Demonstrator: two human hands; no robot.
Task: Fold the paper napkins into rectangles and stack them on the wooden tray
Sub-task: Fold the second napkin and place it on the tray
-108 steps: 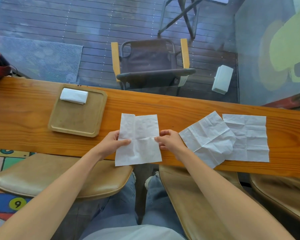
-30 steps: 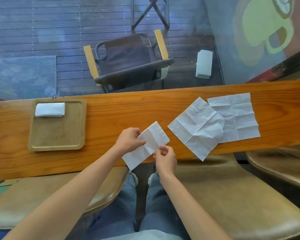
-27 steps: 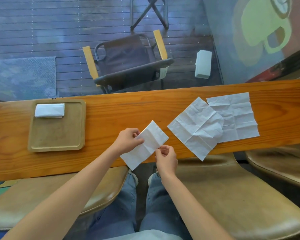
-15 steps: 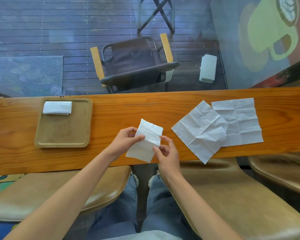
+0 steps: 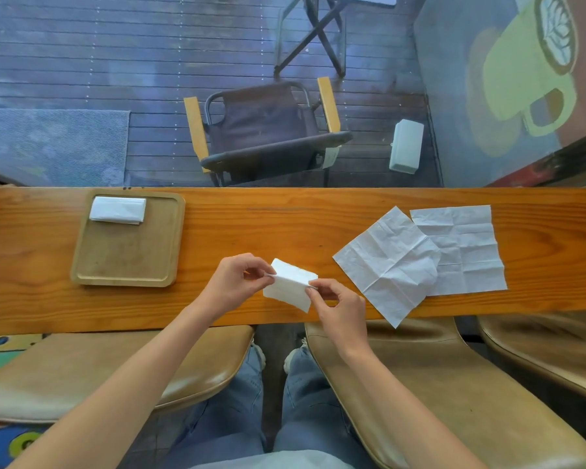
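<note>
A long wooden counter [image 5: 285,214] runs across the view, with a window behind it looking out on a deck [image 5: 82,62]. Out there stand a folding chair [image 5: 264,130], a grey mat [image 5: 48,143] and a small white box [image 5: 406,145]. Tan stool seats [image 5: 437,384] sit along the near edge of the counter, and the person's jeans [image 5: 237,418] show between them.

The tray [image 5: 126,265] lies on the left part of the counter. One folded napkin [image 5: 117,209] rests flat in its far left corner.

Two open napkins lie flat on the right part of the counter. The nearer sheet [image 5: 386,265] is turned corner-on, its near corner hanging past the counter edge, and it overlaps the left edge of the far sheet [image 5: 464,248], which lies square to the counter.

Between tray and sheets, over the counter's near half, the held napkin [image 5: 290,286] is already folded to a small rectangle, tilted. The left hand [image 5: 232,282] pinches its left end between thumb and fingertips, the other fingers curled. The right hand [image 5: 340,308] pinches its right end the same way. Whether the napkin touches the counter cannot be told.
</note>
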